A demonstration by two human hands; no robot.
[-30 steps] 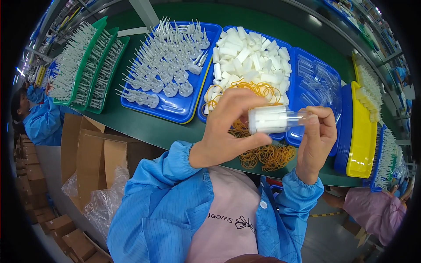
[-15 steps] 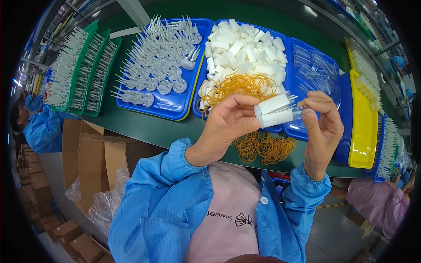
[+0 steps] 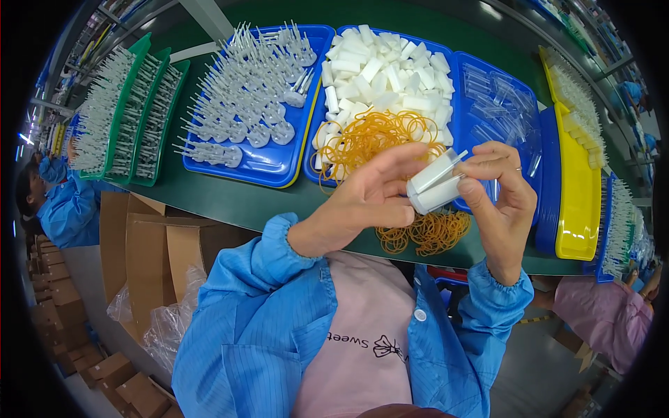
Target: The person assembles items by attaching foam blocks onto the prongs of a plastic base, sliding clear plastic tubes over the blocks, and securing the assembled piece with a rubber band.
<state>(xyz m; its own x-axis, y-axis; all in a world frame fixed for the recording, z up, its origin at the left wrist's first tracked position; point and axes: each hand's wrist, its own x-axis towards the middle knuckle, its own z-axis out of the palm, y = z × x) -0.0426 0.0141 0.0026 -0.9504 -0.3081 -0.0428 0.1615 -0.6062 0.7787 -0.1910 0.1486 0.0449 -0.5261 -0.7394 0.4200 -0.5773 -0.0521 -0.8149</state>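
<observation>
Left hand [image 3: 359,205] grips a clear plastic piece [image 3: 420,204] near its round base, the thumb along the near side and the fingers curled on the far side, partly hidden. Two white blocks [image 3: 433,174] lie side by side against it, tilted, their far ends pointing toward the right hand [image 3: 503,202]. That hand pinches at those ends between thumb and bent fingertips, and a slim clear prong sticks out past the fingers; how firmly it presses, I cannot tell. The whole bundle is held in the air over the near right corner of the blue block tray [image 3: 433,46].

The block tray carries a heap of loose white blocks, with a tangle of orange rubber bands [image 3: 369,139] across its near part. A second pile of bands [image 3: 432,233] sits just in front of the block tray, on the green table [image 3: 216,205]. Directly left of the block tray, another blue tray [image 3: 282,160] is crowded with clear, pronged pieces; farther left of it stand green trays [image 3: 129,97] packed with similar ones. Directly right of the block tray is a blue tray of clear tubes [image 3: 495,101], and beyond that a yellow tray [image 3: 578,223]. Well left and nearer than the block tray stands an open cardboard box [image 3: 150,258].
</observation>
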